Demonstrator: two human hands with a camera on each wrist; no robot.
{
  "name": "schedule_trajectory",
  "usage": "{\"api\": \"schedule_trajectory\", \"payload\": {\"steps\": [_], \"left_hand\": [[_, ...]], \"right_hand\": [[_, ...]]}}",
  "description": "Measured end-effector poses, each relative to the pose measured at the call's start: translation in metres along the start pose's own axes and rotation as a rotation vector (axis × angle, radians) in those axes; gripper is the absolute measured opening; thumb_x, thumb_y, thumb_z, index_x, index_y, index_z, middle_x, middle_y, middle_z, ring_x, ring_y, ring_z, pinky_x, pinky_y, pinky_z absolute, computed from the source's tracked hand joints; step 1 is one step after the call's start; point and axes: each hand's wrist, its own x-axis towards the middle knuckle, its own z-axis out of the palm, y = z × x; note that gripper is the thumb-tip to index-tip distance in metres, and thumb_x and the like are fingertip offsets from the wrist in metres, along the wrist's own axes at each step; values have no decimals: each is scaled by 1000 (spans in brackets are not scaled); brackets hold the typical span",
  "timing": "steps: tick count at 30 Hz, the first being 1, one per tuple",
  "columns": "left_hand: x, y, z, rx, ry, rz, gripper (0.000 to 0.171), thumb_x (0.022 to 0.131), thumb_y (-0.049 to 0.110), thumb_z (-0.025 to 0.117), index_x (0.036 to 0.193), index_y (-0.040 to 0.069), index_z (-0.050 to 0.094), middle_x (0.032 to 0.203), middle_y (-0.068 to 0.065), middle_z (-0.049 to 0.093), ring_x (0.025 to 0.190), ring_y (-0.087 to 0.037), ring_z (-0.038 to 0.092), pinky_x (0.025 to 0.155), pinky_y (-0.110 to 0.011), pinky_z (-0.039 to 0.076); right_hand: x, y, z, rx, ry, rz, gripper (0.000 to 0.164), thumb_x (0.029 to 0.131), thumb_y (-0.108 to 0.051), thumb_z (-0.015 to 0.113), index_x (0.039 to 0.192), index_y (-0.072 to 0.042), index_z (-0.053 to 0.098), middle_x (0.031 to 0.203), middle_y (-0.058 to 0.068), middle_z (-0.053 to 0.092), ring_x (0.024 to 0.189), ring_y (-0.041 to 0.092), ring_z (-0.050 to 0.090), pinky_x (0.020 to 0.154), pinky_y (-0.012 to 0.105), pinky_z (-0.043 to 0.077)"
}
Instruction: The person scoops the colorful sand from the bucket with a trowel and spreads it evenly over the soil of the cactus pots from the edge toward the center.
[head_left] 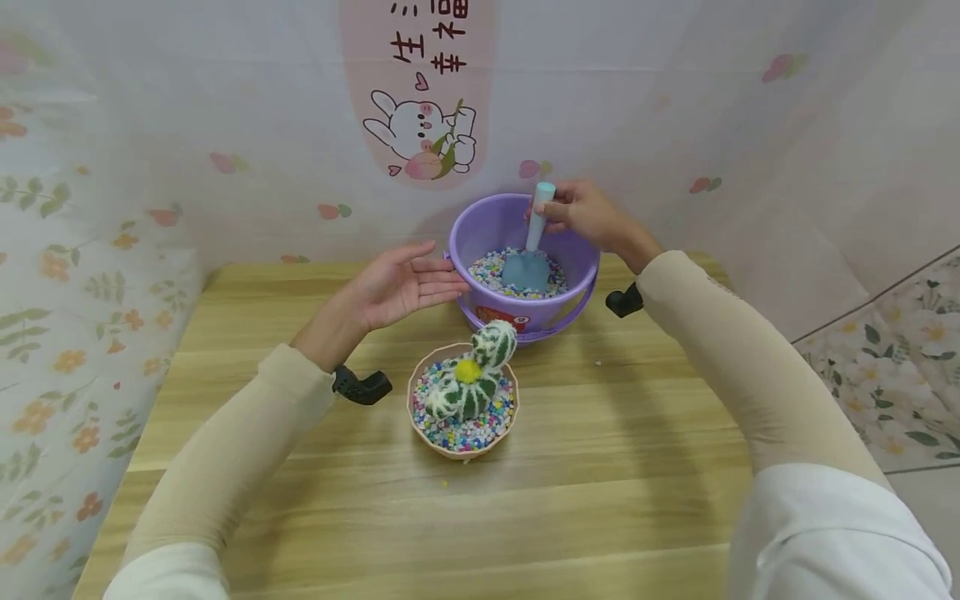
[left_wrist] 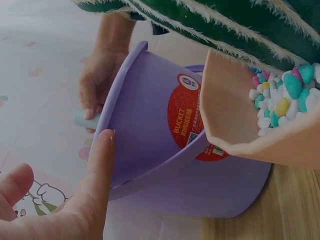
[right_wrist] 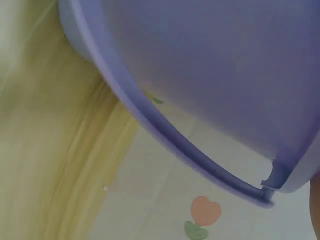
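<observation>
A purple bucket (head_left: 517, 310) stands at the back of the table, partly filled with small multicoloured pebbles (head_left: 491, 265). My right hand (head_left: 581, 215) grips the pale handle of a blue scoop (head_left: 527, 271), whose blade rests among the pebbles. With fingers extended, my left hand (head_left: 401, 287) is at the bucket's left rim, its fingertips right against it in the left wrist view. In front of the bucket sits a peach bowl (head_left: 463, 455) of coloured pebbles, planted with a green cactus (head_left: 471, 398) with white fuzzy ribs and a yellow flower.
The wooden table (head_left: 570, 500) backs onto a patterned cloth (head_left: 255, 208) with a rabbit print. The bucket's purple handle (right_wrist: 160, 127) hangs down on its outer side. A small yellow pebble (head_left: 445, 483) lies in front of the bowl.
</observation>
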Motion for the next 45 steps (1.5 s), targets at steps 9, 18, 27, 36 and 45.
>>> {"api": "schedule_trajectory", "payload": {"steps": [9,18,27,36,45], "left_hand": [[3,-1,-1,1,10,4,63,104,31,44,145,-13,25,140,-33,40,123,-39,55,106,-42,42],[2,0,-1,1,6,13,64,103,30,47,146,-13,25,140,-32,40,121,-38,57,106,-43,42],[3,1,1,-6,7,13,65,103,28,47,146,-13,23,142,-33,37,125,-39,53,106,-42,42],[3,0,1,18,17,16,61,104,25,45,147,-12,22,144,-33,36,131,-41,46,105,-42,43],[1,1,1,34,23,20,62,103,24,47,147,-12,23,143,-32,37,131,-42,45,104,-41,45]], "right_hand": [[-2,11,1,137,13,-8,28,99,-13,56,113,11,57,104,12,69,100,19,67,89,33,55],[5,12,5,76,58,39,35,99,-21,58,118,8,59,105,10,69,98,18,67,90,37,55],[3,14,4,76,59,19,34,98,-22,59,115,8,61,100,5,71,95,17,68,89,37,55],[0,20,2,104,11,-29,32,96,-20,62,111,9,64,97,4,73,94,16,69,86,36,56],[-1,18,2,240,-29,-47,26,96,-16,62,106,7,64,93,8,74,89,17,71,77,31,59]]}}
